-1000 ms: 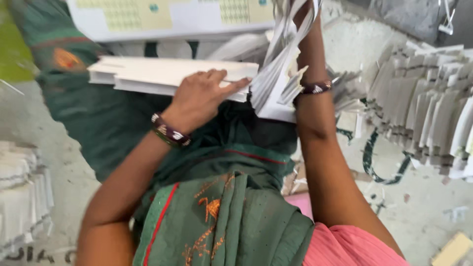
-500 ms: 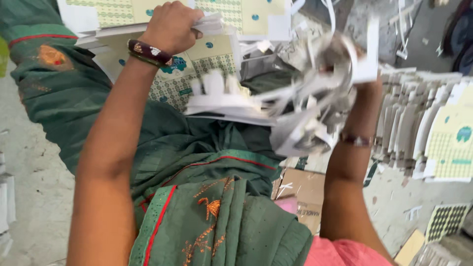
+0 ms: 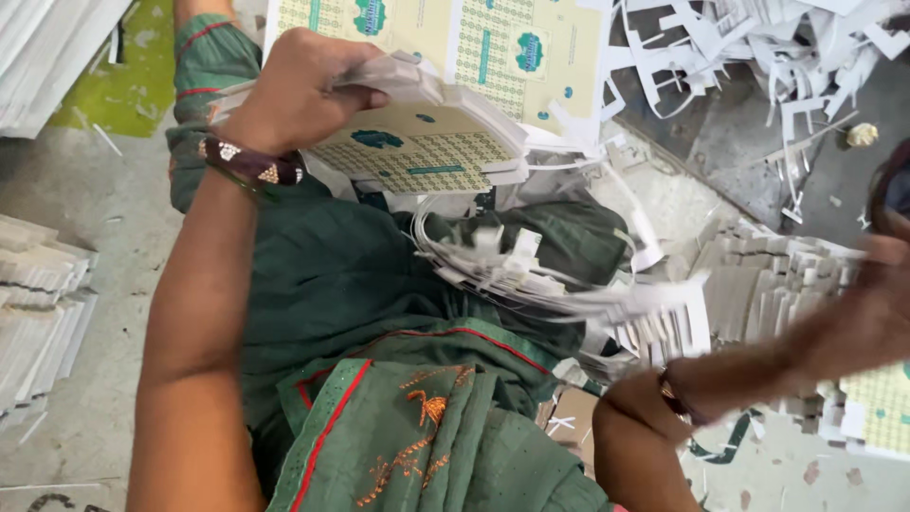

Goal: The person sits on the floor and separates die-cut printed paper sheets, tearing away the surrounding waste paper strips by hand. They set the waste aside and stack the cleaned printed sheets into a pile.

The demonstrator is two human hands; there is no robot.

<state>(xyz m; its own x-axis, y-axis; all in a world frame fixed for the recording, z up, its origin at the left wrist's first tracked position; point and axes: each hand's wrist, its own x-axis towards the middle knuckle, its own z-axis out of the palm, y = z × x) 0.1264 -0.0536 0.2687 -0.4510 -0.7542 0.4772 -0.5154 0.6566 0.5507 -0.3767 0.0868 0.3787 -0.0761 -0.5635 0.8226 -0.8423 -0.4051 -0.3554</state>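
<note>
My left hand, with a beaded bracelet at the wrist, grips a thick stack of die-cut printed cards from above, over my green-clad lap. A tangle of white paper trim hangs from the stack's underside and stretches right toward my right hand. That hand is motion-blurred low at the right and appears closed on the trim's end.
A large printed sheet lies beyond the stack. A heap of white offcuts covers the floor at top right. Rows of cut cards stand at the right. Piles of white board sit at the left on the concrete floor.
My right hand has swung down and to the right, dragging the trim away from the stack. My left hand keeps the card stack held up at the top.
</note>
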